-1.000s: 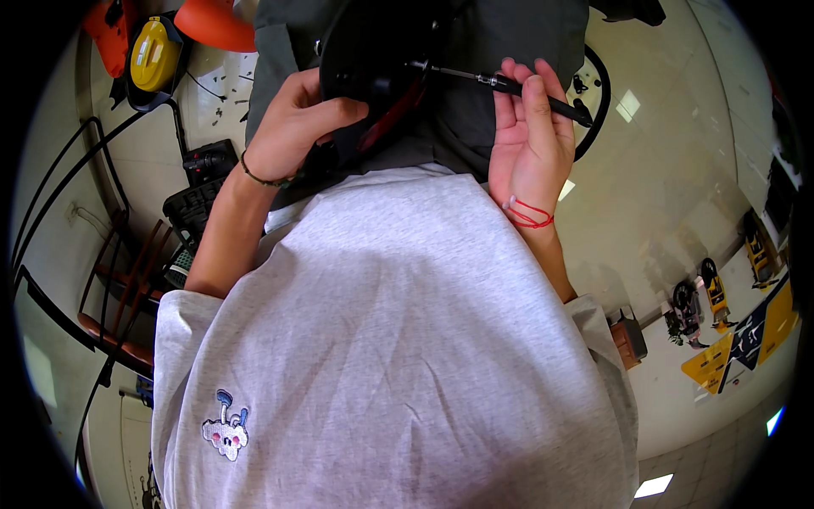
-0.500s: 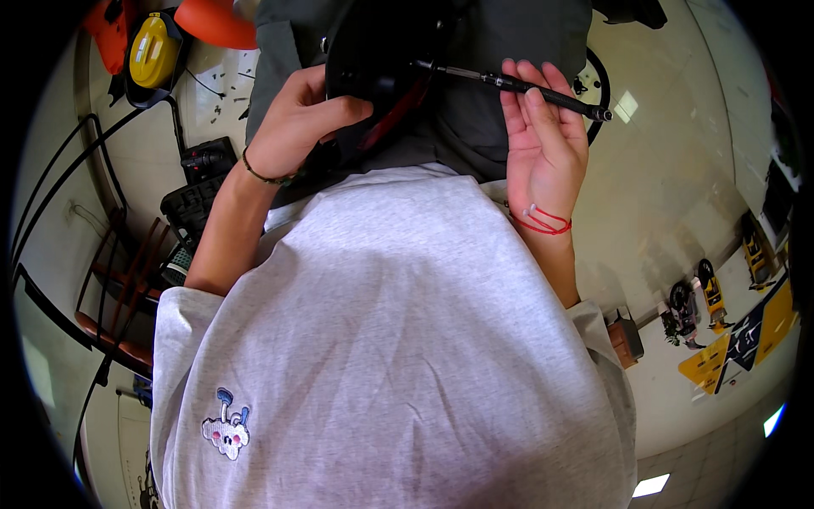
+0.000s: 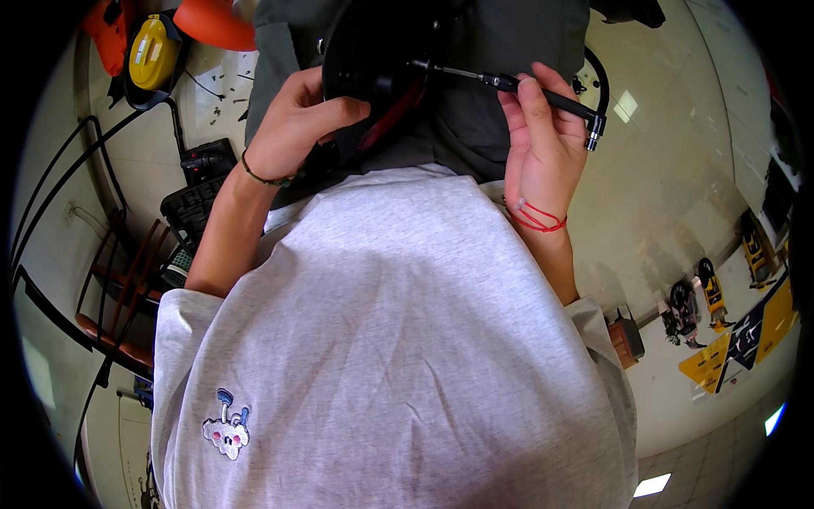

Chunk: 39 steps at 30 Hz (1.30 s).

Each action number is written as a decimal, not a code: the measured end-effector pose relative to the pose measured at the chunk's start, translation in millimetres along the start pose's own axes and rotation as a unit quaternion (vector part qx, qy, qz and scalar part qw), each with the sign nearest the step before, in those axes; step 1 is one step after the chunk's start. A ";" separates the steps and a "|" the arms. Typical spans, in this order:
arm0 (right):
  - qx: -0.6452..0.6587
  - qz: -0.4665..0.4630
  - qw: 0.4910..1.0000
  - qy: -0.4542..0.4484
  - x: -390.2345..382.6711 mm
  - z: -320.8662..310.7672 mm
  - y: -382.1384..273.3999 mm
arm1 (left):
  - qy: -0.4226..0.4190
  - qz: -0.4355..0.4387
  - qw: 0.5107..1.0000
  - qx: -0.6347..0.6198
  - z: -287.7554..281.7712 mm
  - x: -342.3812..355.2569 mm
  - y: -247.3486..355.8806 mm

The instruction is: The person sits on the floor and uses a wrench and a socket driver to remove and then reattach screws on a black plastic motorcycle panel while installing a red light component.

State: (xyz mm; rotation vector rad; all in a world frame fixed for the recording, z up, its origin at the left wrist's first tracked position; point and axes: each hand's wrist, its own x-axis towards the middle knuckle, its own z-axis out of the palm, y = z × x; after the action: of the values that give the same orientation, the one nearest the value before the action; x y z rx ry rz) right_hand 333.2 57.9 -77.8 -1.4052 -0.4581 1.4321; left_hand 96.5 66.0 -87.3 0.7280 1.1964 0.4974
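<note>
And the black housing (image 3: 365, 38) sits at top centre of the frame, over the dark trousers (image 3: 526, 42), with the driver (image 3: 566, 103) coming into it from the right. What the tip meets is lost in shadow.

Here's the change: half a second ago the driver's rear end lay almost in line with the handle; now it kinks down toward the lower edge, while the tip stays at about the same spot. I read that as the driver rolling in place, so I'm turning something rather than pulling out.

My right hand (image 3: 543, 140) pinches the handle between thumb and fingers, those fingers more curled than a moment ago. My left hand (image 3: 305, 123) hasn't budged: thumb clamped over the housing's near edge, its fingertips out of sight.

Further out, upper left, a yellow piece (image 3: 153, 55) and an orange shell (image 3: 214, 21), neither touched, with small dark bits (image 3: 219, 97) scattered beside them.
</note>
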 end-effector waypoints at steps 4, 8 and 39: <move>0.077 0.014 0.997 0.006 -1.2 -1.1 -1.0 | 0.003 -0.004 1.000 0.002 2.5 -2.3 3.4; 0.171 0.051 0.984 -0.003 0.4 7.1 -6.5 | 0.002 -0.006 1.000 -0.006 -1.8 -1.3 -0.5; -0.293 0.057 0.949 -0.104 9.5 26.9 -5.4 | -0.029 0.002 0.999 0.017 13.9 -4.4 16.8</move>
State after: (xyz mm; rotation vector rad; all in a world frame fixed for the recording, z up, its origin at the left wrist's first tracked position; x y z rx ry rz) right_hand 313.3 78.1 -71.6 -1.7703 -1.0180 1.6220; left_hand 108.9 71.0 -69.5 0.7698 1.1521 0.4571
